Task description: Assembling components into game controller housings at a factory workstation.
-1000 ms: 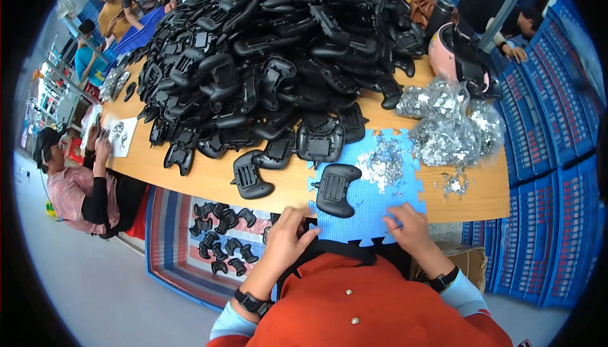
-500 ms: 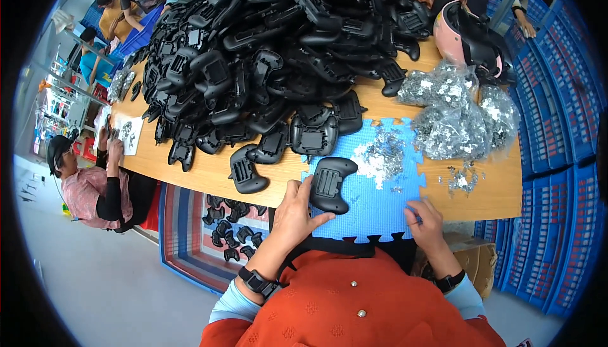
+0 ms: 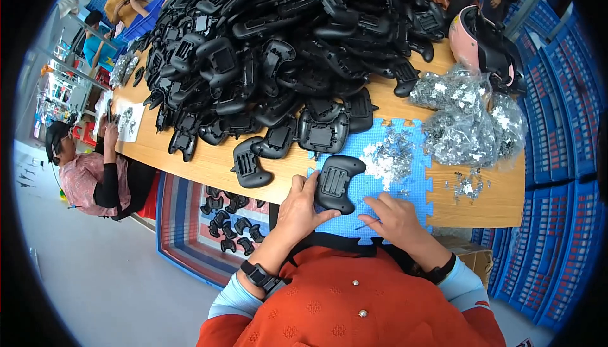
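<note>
A black game controller shell (image 3: 335,185) lies on the blue foam mat (image 3: 354,223), its battery bay facing up. My left hand (image 3: 299,211) grips its left edge, with the thumb along the bottom. On the right, close to the shell, my right hand (image 3: 398,221) is closed in a pinch. A thin dark bit shows at its fingertips, too small to name. Small shiny metal pieces (image 3: 387,160) lie heaped on the mat beyond both hands.
A large pile of black controller shells (image 3: 253,62) covers the table's far side. Plastic bags of metal pieces (image 3: 465,138) and a pink helmet (image 3: 472,40) stand at right. Below the table's left edge is a bin of shells (image 3: 183,246). A co-worker (image 3: 95,182) sits at left.
My right hand has moved left across the mat, closer to the controller shell, and its fingers now pinch. My left hand keeps its hold on the shell.
</note>
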A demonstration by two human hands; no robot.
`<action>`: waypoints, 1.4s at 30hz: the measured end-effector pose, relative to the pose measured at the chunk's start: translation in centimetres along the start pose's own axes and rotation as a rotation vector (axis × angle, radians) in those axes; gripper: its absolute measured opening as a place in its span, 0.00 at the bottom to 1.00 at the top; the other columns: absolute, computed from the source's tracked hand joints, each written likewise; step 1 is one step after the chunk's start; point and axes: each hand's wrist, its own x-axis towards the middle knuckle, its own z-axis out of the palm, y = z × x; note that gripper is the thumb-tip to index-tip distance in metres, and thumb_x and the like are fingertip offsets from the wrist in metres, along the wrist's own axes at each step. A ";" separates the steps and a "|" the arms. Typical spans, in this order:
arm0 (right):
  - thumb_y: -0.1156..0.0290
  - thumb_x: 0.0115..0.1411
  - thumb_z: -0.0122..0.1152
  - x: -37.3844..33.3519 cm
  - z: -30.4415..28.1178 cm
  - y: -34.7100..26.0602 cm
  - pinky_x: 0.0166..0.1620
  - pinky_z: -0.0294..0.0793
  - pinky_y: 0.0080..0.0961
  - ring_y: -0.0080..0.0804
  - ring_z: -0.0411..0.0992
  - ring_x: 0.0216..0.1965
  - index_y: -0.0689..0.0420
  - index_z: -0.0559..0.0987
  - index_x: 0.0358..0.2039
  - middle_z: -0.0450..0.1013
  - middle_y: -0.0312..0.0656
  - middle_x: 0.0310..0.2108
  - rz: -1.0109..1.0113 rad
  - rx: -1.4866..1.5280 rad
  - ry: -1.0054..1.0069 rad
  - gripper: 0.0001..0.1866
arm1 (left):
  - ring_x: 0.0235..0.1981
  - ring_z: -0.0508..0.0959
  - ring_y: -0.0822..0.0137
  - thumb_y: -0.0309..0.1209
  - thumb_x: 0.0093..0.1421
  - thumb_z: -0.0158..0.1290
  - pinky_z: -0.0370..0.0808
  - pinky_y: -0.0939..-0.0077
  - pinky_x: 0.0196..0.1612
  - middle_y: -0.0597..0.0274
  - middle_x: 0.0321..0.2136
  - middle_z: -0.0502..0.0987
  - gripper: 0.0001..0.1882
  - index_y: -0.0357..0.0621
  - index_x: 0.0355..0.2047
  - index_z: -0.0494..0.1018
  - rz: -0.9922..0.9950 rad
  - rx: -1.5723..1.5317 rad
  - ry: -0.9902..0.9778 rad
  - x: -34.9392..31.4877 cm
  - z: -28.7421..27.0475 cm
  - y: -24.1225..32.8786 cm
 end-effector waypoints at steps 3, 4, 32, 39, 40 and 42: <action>0.59 0.51 0.68 1.2 0.2 0.1 0.22 0.70 0.32 0.37 0.71 0.19 0.56 0.76 0.40 0.67 0.40 0.28 0.045 -0.058 -0.006 0.20 | 0.42 0.76 0.50 0.42 0.39 0.71 0.76 0.63 0.43 0.50 0.43 0.66 0.50 0.36 0.60 0.60 0.006 -0.008 0.021 -0.2 0.0 -0.3; 0.59 0.51 0.68 1.5 0.3 0.1 0.22 0.70 0.32 0.37 0.71 0.19 0.56 0.76 0.40 0.67 0.40 0.28 0.039 -0.056 -0.010 0.20 | 0.42 0.76 0.50 0.42 0.39 0.71 0.76 0.63 0.43 0.50 0.43 0.66 0.50 0.36 0.60 0.60 0.000 -0.010 0.025 -0.3 0.0 -0.4; 0.58 0.43 0.73 2.6 3.3 -1.3 0.25 0.73 0.32 0.38 0.73 0.23 0.59 0.77 0.37 0.68 0.40 0.29 0.063 -0.121 -0.268 0.24 | 0.43 0.75 0.52 0.41 0.39 0.71 0.75 0.64 0.44 0.51 0.44 0.65 0.48 0.41 0.59 0.61 0.050 -0.086 -0.035 0.1 -0.3 -2.0; 0.61 0.45 0.71 3.1 2.0 -1.8 0.22 0.72 0.31 0.38 0.72 0.21 0.58 0.77 0.33 0.68 0.39 0.26 0.082 0.003 -0.172 0.19 | 0.41 0.76 0.55 0.40 0.39 0.72 0.76 0.67 0.44 0.50 0.45 0.66 0.47 0.39 0.58 0.62 0.142 -0.224 0.006 0.4 -0.8 -3.1; 0.61 0.45 0.71 3.2 1.8 -1.9 0.22 0.72 0.31 0.38 0.72 0.21 0.58 0.77 0.34 0.69 0.39 0.26 0.081 0.022 -0.162 0.20 | 0.41 0.76 0.55 0.40 0.39 0.72 0.76 0.67 0.44 0.50 0.45 0.66 0.47 0.39 0.58 0.62 0.141 -0.225 0.007 0.3 -0.9 -2.9; 0.61 0.45 0.72 3.4 1.4 -2.2 0.22 0.72 0.31 0.38 0.72 0.20 0.58 0.77 0.35 0.69 0.39 0.26 0.075 0.042 -0.153 0.20 | 0.38 0.77 0.64 0.33 0.47 0.68 0.77 0.72 0.40 0.53 0.44 0.69 0.41 0.40 0.59 0.59 0.028 -0.487 -0.071 -0.1 -1.4 -2.5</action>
